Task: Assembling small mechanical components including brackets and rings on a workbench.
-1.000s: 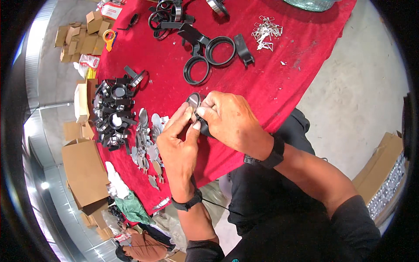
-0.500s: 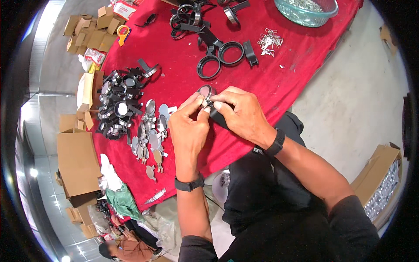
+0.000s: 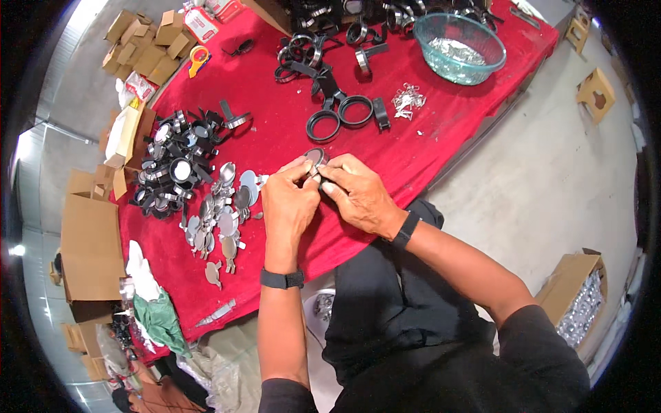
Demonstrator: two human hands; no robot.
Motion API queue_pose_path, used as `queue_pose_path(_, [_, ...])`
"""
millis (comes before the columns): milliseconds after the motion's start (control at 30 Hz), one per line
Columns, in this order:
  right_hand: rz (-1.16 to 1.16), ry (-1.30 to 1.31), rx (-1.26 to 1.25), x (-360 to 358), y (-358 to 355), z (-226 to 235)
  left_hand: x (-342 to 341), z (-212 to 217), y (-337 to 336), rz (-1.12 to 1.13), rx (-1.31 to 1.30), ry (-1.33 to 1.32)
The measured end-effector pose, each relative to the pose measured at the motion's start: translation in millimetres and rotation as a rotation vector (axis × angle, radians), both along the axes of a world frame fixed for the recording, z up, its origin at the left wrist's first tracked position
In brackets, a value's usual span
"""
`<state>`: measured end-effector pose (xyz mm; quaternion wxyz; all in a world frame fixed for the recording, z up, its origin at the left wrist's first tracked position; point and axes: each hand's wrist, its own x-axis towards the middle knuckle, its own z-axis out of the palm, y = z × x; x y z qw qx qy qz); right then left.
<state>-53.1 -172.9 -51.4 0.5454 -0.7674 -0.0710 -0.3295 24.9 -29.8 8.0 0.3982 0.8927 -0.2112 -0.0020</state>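
So both hands are working on one small part: a round black plastic-looking piece with a flat grey disc face [image 3: 315, 155], which is sitting right between the fingertips. The left hand [image 3: 289, 206] is pinching its lower left side, thumb below, fingers above. The right hand [image 3: 363, 198] is gripping it from the lower right with thumb and fingertips, though the fingers are hiding exactly which bit they're on.

Handling-wise, I'm guessing it's light and stiff, with a smooth face that's probably a bit slippery and maybe easy to scratch. The rim is looking like the best place to hold.

Just left of the left hand, a loose spread of flat grey metal-looking discs with small tabs [image 3: 227, 221] is lying, and further out that way a heap of black ring-shaped parts with shiny metal bands [image 3: 181, 170] is piling up, so that side is feeling tight. Ahead of the fingertips, a joined-looking pair of black plastic rings [image 3: 339, 110] is resting nearby, with a small scatter of silver wire clips [image 3: 409, 101] ahead of the right hand.

More room is opening up to the right, where bare red cloth is covering the desk [image 3: 406, 162]. Its near edge is slanting along just in front of the wearer, so anything slipping toward the wrists is risking a drop.
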Motion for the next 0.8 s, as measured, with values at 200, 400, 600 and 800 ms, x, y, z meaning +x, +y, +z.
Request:
queue_pose_path(200, [-0.192, 0.005, -0.316, 3.2, -52.1, 19.3, 5.7, 3.8, 9.8, -0.059, 0.054, 0.061])
queue_pose_path(400, [-0.573, 0.555, -0.552, 49.6, -137.0, 43.9, 0.0, 13.5, 11.5, -0.139, -0.034, 0.113])
queue_pose_path(600, [-0.576, 0.823, -0.408, 80.6, -140.2, 32.4, -2.6, 1.1, 13.9, -0.193, 0.001, 0.073])
queue_pose_path(800, [-0.396, 0.518, -0.202, 30.7, -63.8, 43.8, -7.5, 1.9, 19.6, -0.131, -0.051, 0.053])
